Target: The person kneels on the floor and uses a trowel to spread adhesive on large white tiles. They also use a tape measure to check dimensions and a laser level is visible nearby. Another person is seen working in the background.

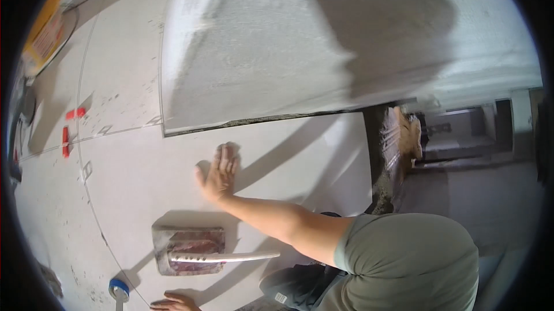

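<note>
Tile [300,155] flat beneath right hand [219,173], fingers [226,158] together, pressed on its surface.

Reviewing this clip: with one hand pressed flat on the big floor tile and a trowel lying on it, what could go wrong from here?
1. The right hand bears flat on the large tile. Uneven pressure might shift it or tip it against its neighbours, where red clips sit in the joints.
2. The soiled trowel lies on the tile face and could smear or scratch it if nudged.
3. The blue tape roll stands beside the left hand and might get knocked.
</note>
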### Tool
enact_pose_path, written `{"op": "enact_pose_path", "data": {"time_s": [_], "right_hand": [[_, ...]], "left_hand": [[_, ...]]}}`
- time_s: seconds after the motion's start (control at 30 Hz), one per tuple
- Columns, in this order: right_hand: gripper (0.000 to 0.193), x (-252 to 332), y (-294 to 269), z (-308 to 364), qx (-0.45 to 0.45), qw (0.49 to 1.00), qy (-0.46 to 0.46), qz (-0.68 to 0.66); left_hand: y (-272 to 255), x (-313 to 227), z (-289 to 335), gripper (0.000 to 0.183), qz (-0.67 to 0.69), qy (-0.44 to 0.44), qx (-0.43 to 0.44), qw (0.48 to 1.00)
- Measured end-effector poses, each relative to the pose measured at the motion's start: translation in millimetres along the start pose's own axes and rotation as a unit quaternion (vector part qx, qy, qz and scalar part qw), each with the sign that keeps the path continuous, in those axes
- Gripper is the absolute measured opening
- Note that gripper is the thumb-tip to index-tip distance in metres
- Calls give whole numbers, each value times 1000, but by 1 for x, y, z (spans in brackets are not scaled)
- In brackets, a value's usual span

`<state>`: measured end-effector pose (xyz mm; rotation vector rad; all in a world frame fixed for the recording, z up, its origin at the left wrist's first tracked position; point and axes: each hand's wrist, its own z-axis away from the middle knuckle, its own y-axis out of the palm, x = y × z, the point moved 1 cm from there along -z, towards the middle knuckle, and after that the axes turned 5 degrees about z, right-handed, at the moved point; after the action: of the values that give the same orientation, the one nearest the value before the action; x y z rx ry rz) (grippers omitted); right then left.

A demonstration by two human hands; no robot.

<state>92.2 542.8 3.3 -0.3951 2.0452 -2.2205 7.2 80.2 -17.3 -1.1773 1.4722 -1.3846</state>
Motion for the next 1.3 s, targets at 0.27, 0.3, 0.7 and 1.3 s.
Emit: {"op": "enact_pose_path", "data": {"time_s": [0.27,0.3,0.7,1.3], "right_hand": [[95,5,-1,0,-76,996,-40,16],[95,4,0,0,-64,997,-36,14],[90,5,-1,-1,-87,991,-67,69],[86,-4,6,-1,-98,991,-82,47]], "left_hand": [[10,17,-1,80,-6,-13,18,1000],[11,17,1,80,-20,-12,19,1000],[-76,-59,-31,48,242,-97,98,960],[45,-132,-425,85,155,-348,21,924]]}}
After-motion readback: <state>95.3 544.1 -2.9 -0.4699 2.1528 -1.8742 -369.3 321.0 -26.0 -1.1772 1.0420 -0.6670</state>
